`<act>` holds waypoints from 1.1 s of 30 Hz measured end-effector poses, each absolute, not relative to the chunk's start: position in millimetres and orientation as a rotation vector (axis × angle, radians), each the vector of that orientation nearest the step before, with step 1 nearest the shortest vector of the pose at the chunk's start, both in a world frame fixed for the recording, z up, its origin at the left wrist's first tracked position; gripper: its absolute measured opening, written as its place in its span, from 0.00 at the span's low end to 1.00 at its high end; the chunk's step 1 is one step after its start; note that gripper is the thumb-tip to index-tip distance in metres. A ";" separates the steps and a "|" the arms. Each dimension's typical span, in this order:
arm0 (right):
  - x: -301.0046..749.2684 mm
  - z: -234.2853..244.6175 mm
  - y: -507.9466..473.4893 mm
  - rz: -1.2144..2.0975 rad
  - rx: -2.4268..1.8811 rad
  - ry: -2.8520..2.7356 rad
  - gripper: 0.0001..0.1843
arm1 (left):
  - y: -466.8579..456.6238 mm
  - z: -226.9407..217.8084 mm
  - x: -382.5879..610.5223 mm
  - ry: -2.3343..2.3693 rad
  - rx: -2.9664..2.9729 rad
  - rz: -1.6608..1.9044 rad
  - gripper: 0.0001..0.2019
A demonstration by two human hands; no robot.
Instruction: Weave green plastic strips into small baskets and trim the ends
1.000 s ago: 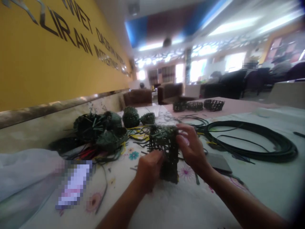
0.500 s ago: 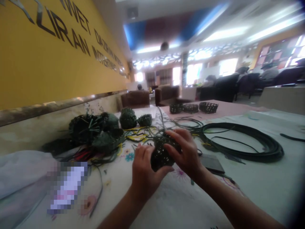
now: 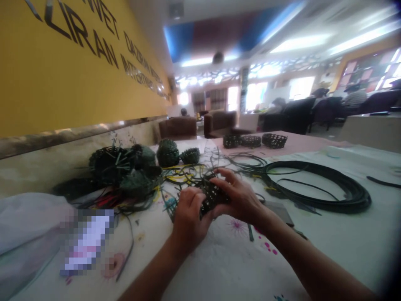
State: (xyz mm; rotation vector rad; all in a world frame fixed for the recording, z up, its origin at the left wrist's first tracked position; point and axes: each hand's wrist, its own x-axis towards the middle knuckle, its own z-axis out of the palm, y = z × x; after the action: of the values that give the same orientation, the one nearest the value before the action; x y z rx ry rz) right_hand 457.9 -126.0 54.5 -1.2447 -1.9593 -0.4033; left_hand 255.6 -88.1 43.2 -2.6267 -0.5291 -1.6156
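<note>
Between my hands is a small dark green woven basket (image 3: 215,195), with open gaps in its weave and loose strip ends sticking out on the left. My left hand (image 3: 191,213) is closed on its near left side, fingers curled over the edge. Around the right side curve the fingers and thumb of my right hand (image 3: 239,195), gripping it. Parts of the basket are hidden behind my fingers. Just beyond it lie loose green and yellow strips (image 3: 180,174) on the flowered tablecloth (image 3: 219,263).
A large coil of dark strip (image 3: 351,200) lies on the right, near a flat grey block (image 3: 280,212). Woven pieces (image 3: 142,182) are heaped at left. Three small baskets (image 3: 250,141) stand on the pink cloth. A white plastic bag (image 3: 28,221) lies front left. People sit far back.
The basket has been turned in my hands, so its strip ends now show on the left. My right thumb has moved down to its lower edge.
</note>
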 end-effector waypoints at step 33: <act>452.3 53.9 -122.2 -0.562 -1.182 -1.968 0.36 | -68.3 55.7 237.7 -0.558 -2.455 -1.243 0.26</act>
State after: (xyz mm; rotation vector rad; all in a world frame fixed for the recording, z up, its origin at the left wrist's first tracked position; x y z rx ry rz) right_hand 452.3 -122.2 53.9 -1.1821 -1.9676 -0.5619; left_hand 237.7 -68.3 55.7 -2.4547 -0.5582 -1.2435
